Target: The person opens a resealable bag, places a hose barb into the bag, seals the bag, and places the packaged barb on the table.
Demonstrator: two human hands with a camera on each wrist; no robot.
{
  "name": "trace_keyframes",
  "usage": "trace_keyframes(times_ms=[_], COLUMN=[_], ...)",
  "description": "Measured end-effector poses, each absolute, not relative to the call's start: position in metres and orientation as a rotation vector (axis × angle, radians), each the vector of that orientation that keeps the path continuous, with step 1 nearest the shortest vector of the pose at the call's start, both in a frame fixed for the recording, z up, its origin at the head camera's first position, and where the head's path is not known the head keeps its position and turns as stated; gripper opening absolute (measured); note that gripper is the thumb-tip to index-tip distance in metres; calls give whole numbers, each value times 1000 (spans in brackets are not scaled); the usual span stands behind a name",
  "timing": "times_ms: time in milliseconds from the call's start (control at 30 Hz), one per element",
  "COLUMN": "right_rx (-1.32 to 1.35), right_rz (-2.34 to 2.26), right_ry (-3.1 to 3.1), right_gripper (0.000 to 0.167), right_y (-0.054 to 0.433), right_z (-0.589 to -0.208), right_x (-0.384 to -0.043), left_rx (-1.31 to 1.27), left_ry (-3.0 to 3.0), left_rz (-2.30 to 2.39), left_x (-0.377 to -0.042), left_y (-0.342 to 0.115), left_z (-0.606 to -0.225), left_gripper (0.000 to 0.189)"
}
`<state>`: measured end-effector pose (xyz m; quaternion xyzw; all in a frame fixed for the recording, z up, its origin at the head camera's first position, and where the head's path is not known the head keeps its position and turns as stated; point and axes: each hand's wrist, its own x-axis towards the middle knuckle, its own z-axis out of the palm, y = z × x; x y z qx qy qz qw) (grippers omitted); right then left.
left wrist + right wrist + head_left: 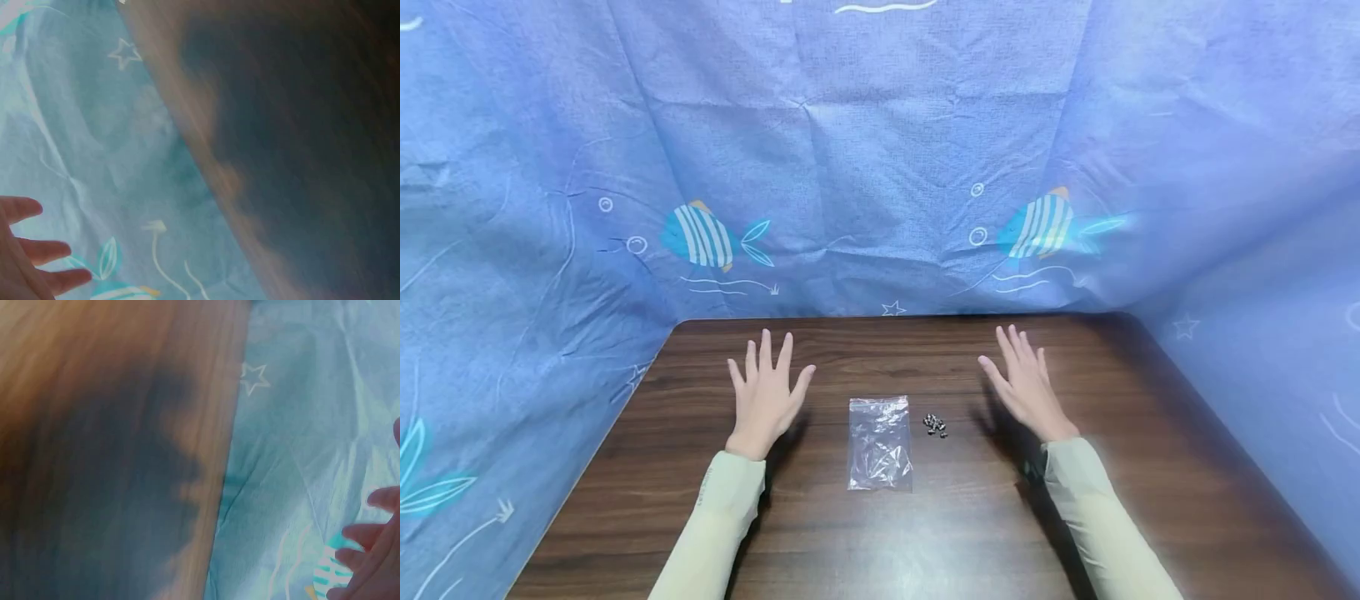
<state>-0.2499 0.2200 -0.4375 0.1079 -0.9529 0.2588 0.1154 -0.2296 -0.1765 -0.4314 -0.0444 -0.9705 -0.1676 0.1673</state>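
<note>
My left hand (765,406) hovers over the left part of the table with its fingers spread, holding nothing. On the other side my right hand (1027,390) is also raised above the wood, fingers extended and thumb apart. Between the two lies a clear plastic zip bag (880,443), flat on the tabletop; whether anything is inside cannot be made out. Just right of the bag sits a small pile of dark, shiny metallic pieces (934,424), too small to identify, nearer to the right hand. In the wrist views only parts of the left fingers (47,251) and right fingers (365,536) show.
The dark wood-grain table (880,550) has rounded far corners. A blue cloth (880,167) printed with striped fish and stars hangs behind it and along both sides. Both hands cast shadows on the wood.
</note>
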Motion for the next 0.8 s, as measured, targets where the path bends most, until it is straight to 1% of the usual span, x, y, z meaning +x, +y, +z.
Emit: trace_keyframes(times_ms=[67, 167, 300, 467, 600, 800], right_rx=[416, 593, 856, 1145, 1286, 1372], right_rz=[841, 909, 885, 766, 685, 549], right_ry=[-2767, -2772, -2816, -2879, -2905, -2944], right_gripper=[68, 61, 55, 53, 52, 51], right_y=[217, 212, 203, 191, 180, 163], right_z=[-435, -433, -433, -439, -442, -443], right_x=[-252, -255, -257, -261, -264, -268], left_rx=[-170, -311, -586, -904, -1100, -1286], left_ry=[-2757, -2763, -2814, -2865, -2897, -2977], left_rz=[-554, -634, -694, -703, -652, -529], left_x=[-227, -222, -214, -202, -192, -181], left_y=[-175, -171, -164, -153, -143, -130], left_z=[-428, -424, -424, -430, -435, -440], left_gripper=[69, 64, 61, 58, 57, 56])
